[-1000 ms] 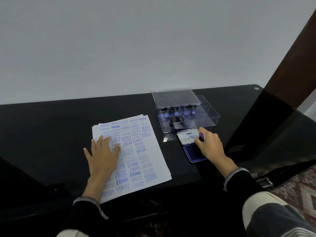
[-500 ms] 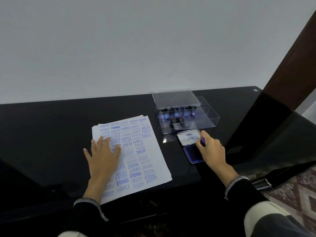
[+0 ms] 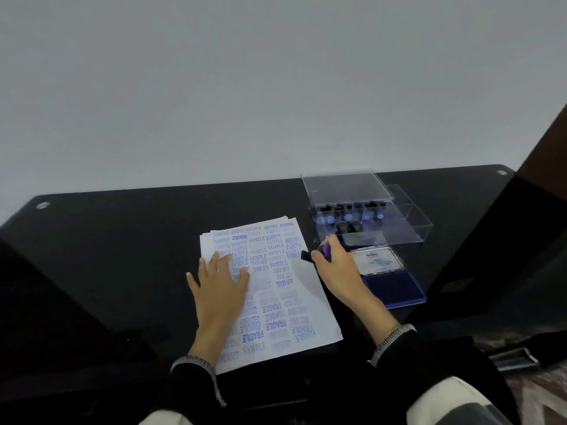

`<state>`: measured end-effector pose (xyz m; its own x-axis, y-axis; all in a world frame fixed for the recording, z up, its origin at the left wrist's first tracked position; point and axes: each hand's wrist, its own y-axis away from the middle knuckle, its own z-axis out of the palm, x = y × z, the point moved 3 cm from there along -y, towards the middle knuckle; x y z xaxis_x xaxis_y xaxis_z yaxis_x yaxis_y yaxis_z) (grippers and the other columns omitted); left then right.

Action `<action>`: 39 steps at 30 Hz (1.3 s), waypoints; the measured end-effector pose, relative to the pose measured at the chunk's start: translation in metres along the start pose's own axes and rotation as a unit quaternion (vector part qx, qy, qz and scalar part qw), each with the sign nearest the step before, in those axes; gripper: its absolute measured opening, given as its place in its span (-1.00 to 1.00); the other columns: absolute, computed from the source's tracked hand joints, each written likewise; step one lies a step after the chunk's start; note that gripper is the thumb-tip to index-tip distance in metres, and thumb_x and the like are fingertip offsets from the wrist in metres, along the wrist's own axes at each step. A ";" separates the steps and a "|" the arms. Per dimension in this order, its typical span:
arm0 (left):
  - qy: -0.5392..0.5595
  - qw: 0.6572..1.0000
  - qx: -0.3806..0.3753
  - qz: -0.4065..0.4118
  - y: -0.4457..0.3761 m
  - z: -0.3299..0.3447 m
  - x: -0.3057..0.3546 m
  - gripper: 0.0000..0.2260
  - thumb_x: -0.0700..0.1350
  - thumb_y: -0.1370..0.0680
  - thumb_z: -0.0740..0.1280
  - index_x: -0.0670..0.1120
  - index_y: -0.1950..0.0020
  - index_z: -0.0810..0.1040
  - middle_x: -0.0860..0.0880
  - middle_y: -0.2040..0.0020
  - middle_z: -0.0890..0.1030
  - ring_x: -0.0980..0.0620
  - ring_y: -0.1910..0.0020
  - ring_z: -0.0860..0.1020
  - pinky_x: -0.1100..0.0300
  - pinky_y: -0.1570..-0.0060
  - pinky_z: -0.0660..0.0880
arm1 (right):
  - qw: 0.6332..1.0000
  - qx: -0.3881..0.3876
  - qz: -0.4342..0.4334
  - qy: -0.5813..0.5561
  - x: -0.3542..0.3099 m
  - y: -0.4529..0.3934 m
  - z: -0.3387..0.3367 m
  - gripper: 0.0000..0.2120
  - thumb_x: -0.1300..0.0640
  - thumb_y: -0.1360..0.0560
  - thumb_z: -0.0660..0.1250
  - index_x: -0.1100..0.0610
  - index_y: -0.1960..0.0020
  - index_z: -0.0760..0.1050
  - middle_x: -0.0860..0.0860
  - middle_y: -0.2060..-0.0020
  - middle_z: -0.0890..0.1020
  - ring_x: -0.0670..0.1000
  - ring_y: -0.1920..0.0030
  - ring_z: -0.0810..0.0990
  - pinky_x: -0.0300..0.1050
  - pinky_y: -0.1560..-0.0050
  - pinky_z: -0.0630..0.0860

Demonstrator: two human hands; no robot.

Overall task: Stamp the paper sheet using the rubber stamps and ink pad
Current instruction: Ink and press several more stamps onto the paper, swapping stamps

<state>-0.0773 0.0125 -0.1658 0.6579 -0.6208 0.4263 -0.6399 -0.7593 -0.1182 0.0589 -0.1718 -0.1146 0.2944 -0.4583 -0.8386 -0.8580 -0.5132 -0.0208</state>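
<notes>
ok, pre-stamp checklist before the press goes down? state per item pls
1. Stamp in hand: ok. Right hand grips the stamp, at the sheet's right edge.
2. Sheet held down: ok. Left hand lies flat on the paper sheet.
3. Stamp face inked: cannot tell, face is hidden.
4. Free spot under the stamp: cannot tell. Sheet is densely printed, and the area beneath is partly hidden.
5. Ink pad open, clear of the path: ok, right of the hand.
6. Stamp box out of the way: ok, behind the pad.
</notes>
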 end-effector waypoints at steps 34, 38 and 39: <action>0.004 1.000 0.012 0.000 -0.003 0.000 -0.001 -0.49 0.18 -0.61 0.08 -0.01 -0.51 0.27 -0.02 -0.56 0.17 -0.09 -0.57 -0.02 -0.19 -0.49 -0.18 | 0.975 -0.156 -0.028 0.155 -0.023 -0.067 0.028 -0.77 0.11 -0.42 0.37 0.26 0.06 0.45 0.19 0.07 0.58 0.24 0.08 0.59 0.22 0.12 0.62; 0.007 1.000 0.014 0.000 -0.003 0.001 -0.001 -0.50 0.17 -0.61 0.09 -0.01 -0.51 0.27 -0.02 -0.56 0.17 -0.09 -0.56 -0.02 -0.19 -0.48 -0.19 | 0.971 -0.156 -0.037 0.177 -0.024 -0.069 0.029 -0.77 0.10 -0.42 0.37 0.25 0.09 0.45 0.16 0.11 0.56 0.24 0.08 0.57 0.22 0.10 0.61; 0.007 1.000 0.014 0.000 -0.003 0.001 -0.001 -0.50 0.17 -0.61 0.09 -0.01 -0.50 0.27 -0.02 -0.55 0.18 -0.09 -0.56 -0.02 -0.18 -0.48 -0.19 | 0.969 -0.154 -0.043 0.186 -0.024 -0.068 0.030 -0.77 0.10 -0.42 0.37 0.26 0.09 0.45 0.16 0.11 0.56 0.23 0.09 0.57 0.22 0.09 0.60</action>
<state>-0.0762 0.0154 -0.1666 0.6529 -0.6179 0.4381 -0.6280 -0.7650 -0.1431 0.0980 -0.1040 -0.1089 0.5393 -0.6049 -0.5859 -0.6738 -0.7273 0.1306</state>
